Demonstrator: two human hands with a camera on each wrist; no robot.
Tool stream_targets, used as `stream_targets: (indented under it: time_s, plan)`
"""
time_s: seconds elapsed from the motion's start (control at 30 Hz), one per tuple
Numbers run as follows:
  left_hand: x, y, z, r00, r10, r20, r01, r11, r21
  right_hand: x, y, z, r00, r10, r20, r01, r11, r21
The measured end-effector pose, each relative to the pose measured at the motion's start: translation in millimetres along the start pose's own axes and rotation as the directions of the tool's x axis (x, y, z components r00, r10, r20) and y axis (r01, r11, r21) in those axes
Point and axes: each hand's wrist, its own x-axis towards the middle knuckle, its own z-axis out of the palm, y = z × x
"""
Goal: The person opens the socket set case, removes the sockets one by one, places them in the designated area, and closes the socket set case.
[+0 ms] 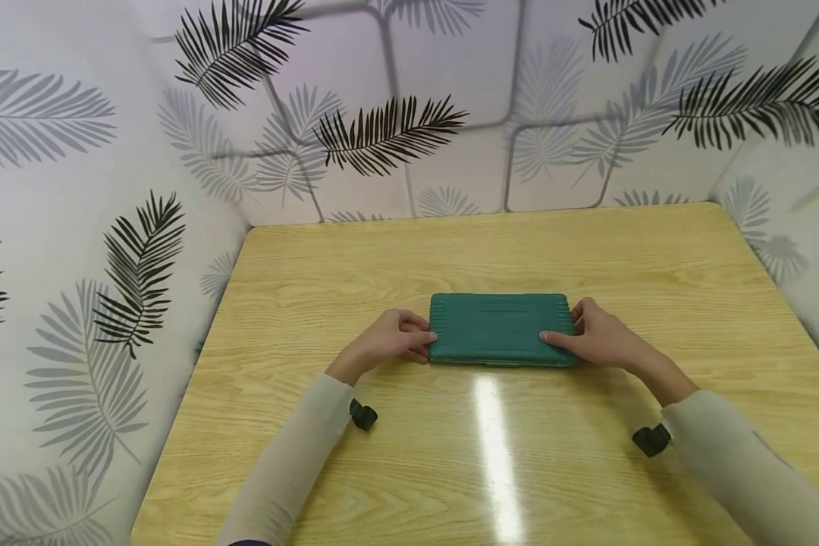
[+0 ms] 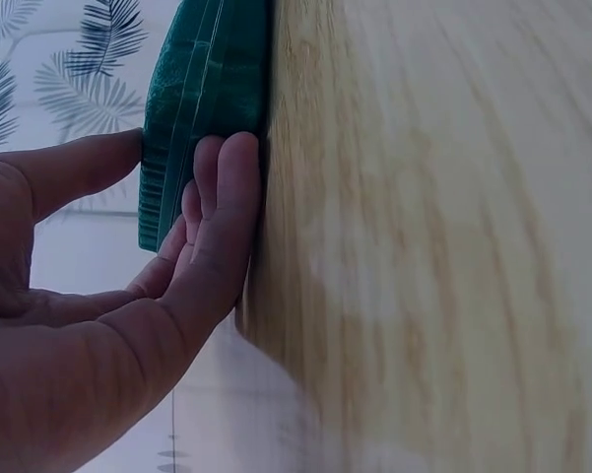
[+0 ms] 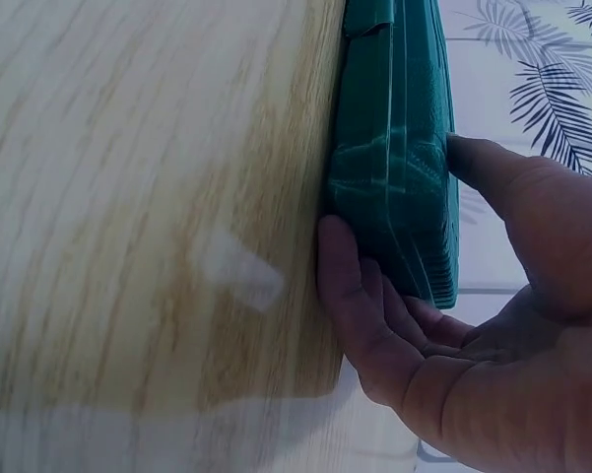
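Note:
A flat green plastic case [image 1: 498,327] with ribbed ends lies lengthwise across the wooden table, at or very near its surface. My left hand [image 1: 401,336] grips its left end. In the left wrist view the thumb [image 2: 89,169] presses the top face, while the fingers [image 2: 227,197] curl against the end and lower edge. At the opposite end, my right hand [image 1: 597,334] holds the case the same way, thumb [image 3: 488,163] on top and fingertips low at the table. A latch [image 3: 369,15] shows on the side wall in the right wrist view. The contents are hidden.
The wooden table [image 1: 355,265] has rounded back corners and a bright light reflection in front of the case. Leaf-patterned covering [image 1: 450,174] rises behind it and at both sides. A small black device [image 1: 364,415] sits at the left cuff, another [image 1: 651,439] at the right.

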Motion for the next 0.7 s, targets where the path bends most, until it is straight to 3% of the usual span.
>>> stream_targets:
  time_s: [0.7]
  plan:
    - [-9.9,-5.5,-11.8,1.000,-0.019,0.001,0.019,1.000,-0.022,5.0,-13.0,3.5,0.999,-0.020,0.028,0.020,1.000,-0.002]
